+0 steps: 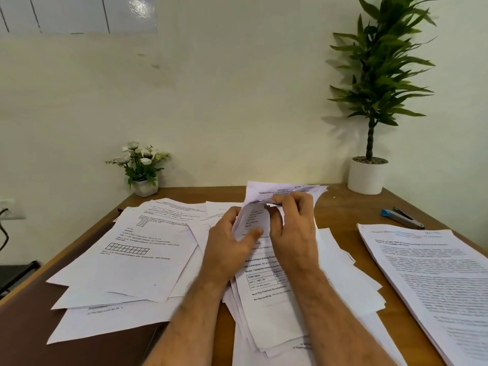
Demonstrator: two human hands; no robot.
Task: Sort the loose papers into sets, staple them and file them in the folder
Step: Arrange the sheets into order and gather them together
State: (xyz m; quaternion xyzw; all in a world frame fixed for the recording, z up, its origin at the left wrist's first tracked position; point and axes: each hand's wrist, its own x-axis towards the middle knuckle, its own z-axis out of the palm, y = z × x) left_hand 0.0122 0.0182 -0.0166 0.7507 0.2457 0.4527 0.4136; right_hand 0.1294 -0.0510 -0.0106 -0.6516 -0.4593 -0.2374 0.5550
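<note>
Head view: both hands point(264, 233) pinch apparently several curled sheets point(254, 217) between them.

Even, soft indoor light, fairly bright, slightly greenish-yellow cast on wall point(237, 101). Glare patch on glossy whiteboard point(140, 6), far left. Tall plant point(380, 62), far right, throws soft shadow leftward onto wall; small flower pot point(145, 187) casts faint shadow. Weak shadows under loose papers point(126, 260) on desk point(343, 204). Wide-angle distortion: desk edges splay outward, board lines tilt near corners. Motion blur on both hands and lifted sheets; print on right stack point(435, 273) smeared, mostly unreadable. Near forearms soft.
</note>
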